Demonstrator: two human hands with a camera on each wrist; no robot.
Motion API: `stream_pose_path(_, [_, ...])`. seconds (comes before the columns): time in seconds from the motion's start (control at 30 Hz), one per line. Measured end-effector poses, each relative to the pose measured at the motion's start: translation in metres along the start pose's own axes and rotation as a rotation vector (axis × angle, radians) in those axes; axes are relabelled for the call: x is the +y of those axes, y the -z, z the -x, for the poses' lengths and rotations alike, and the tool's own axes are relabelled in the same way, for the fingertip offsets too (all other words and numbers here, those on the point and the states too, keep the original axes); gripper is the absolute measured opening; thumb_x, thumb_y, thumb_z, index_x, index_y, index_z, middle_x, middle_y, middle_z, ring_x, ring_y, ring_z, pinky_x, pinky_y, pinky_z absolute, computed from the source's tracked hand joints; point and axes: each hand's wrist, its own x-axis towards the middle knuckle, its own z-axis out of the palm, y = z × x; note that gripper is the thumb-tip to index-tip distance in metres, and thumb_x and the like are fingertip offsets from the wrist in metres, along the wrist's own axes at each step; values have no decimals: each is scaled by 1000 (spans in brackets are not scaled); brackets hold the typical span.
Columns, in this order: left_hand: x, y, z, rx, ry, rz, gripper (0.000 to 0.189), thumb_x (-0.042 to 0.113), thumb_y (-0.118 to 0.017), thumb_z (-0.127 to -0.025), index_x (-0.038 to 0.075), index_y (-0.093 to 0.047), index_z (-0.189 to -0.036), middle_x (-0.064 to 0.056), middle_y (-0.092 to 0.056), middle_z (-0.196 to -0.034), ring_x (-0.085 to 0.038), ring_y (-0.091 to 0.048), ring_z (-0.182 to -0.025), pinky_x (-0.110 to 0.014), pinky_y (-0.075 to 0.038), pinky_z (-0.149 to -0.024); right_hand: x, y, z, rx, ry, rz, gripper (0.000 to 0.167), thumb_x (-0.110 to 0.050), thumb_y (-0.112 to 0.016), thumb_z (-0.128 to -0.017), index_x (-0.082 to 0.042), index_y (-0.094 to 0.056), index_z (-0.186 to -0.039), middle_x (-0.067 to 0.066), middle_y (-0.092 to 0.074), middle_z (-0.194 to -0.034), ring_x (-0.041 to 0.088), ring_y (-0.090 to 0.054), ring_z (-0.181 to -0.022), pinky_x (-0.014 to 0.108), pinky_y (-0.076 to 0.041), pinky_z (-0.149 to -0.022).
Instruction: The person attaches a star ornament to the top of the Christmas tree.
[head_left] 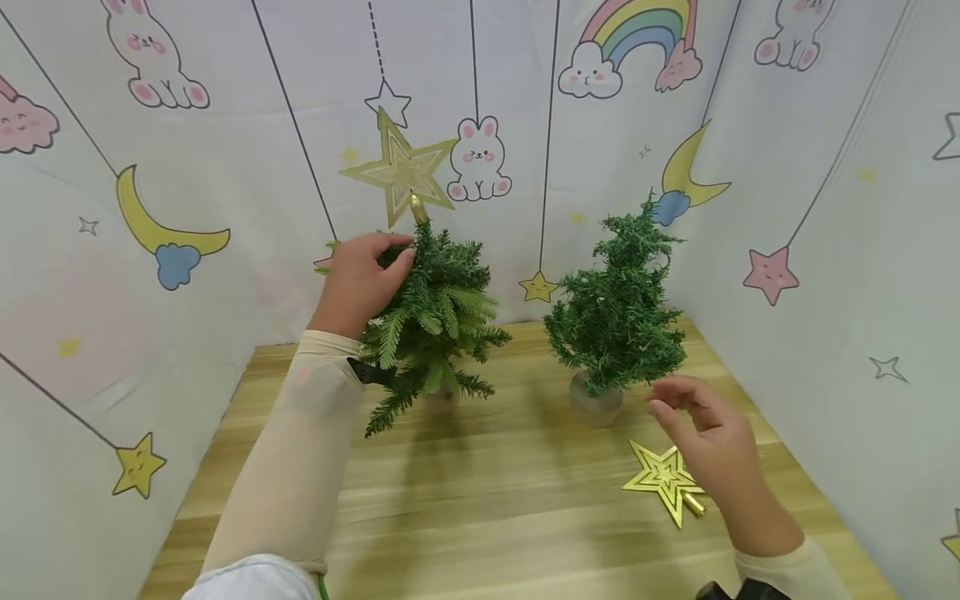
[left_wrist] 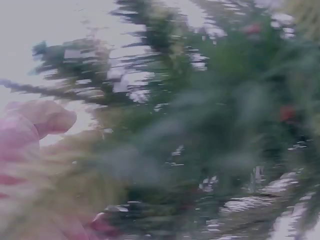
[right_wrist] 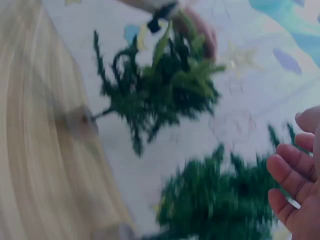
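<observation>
My left hand (head_left: 363, 279) is at the upper left side of a small artificial Christmas tree (head_left: 438, 325), with a gap between thumb and index finger. Just above those fingers a gold star topper (head_left: 405, 171) stands tilted on the treetop. The left wrist view is blurred, with fingers (left_wrist: 47, 117) beside dark green branches (left_wrist: 220, 100). Over the right side of the table my right hand (head_left: 712, 437) hovers, loosely bent and holding nothing. It is near a second small tree (head_left: 618, 308) and above another gold star topper (head_left: 663, 475) lying on the table.
Both trees stand on round bases, the right one's greyish base (head_left: 596, 400) showing plainly. The wooden table (head_left: 465, 517) meets a patterned cloth backdrop (head_left: 300, 83) at the back and sides. A dark strap (head_left: 371, 371) is on my left sleeve.
</observation>
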Motion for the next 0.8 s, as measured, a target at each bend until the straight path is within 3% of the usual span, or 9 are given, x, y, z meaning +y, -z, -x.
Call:
stream_pose_path(0.03, [3,3,4,28,-7,12,34,29,-61,-106,12,-72,-133,-12,-69,-134,-34,-56,-60,-46,-50,-91,8,7,6,13,-54,54,21,9,-70,-94,1,-71,-114,-2,-73,-102,2,-67,-92,11,-52,-82])
stream_pose_path(0.1, [13,9,11,79,-28,41,32,28,-61,-106,13,-74,-131,-11,-70,-133,-31,-49,-54,-44,-47,-87,26,21,16,-8,-165,177,19,-4,-70,-99,0,-70,-117,2,-73,-105,7,-67,-93,15,-52,-79])
stream_pose_path(0.2, [38,13,21,124,-120,80,30,27,-62,-105,12,-76,-127,-9,-71,-130,-23,-68,-86,-43,-49,-94,57,40,30,-173,-355,396,44,-31,-66,-104,2,-63,-132,20,-67,-122,31,-66,-106,38,-56,-86])
stream_pose_path(0.3, [72,10,27,122,-262,128,26,23,-64,-103,11,-77,-123,-6,-73,-125,-19,-64,-123,-41,-48,-105,89,50,43,-388,-541,547,78,-54,-62,-101,8,-46,-147,40,-48,-140,59,-51,-120,69,-48,-94])
stream_pose_path(0.37, [97,2,28,95,-348,167,25,20,-65,-102,9,-77,-121,-5,-74,-121,-18,-65,-121,-40,-49,-106,109,54,50,-494,-618,611,95,-62,-64,-96,12,-38,-151,49,-37,-142,69,-40,-125,78,-40,-97])
stream_pose_path(0.47, [131,-15,25,35,-408,200,26,20,-66,-101,10,-76,-122,-3,-74,-123,-14,-64,-120,-35,-49,-106,128,57,61,-556,-675,659,108,-69,-67,-91,16,-36,-149,53,-33,-141,73,-33,-127,80,-34,-101])
stream_pose_path(0.63, [169,-51,5,-53,-375,243,31,23,-67,-101,12,-73,-129,0,-71,-130,-11,-65,-114,-28,-48,-103,141,55,71,-543,-679,701,109,-75,-64,-88,19,-46,-141,51,-41,-137,73,-36,-125,79,-36,-100])
stream_pose_path(0.73, [181,-74,-17,-112,-278,274,34,27,-66,-102,16,-70,-134,2,-68,-135,-10,-63,-116,-28,-50,-100,146,50,76,-521,-679,709,106,-78,-61,-88,18,-53,-134,47,-48,-132,70,-42,-123,76,-40,-99])
stream_pose_path(0.8, [187,-88,-32,-161,-202,284,38,30,-66,-102,20,-68,-138,4,-66,-138,-10,-58,-129,-29,-51,-100,149,46,79,-508,-687,708,105,-78,-64,-86,16,-57,-132,44,-51,-129,66,-45,-121,74,-42,-98])
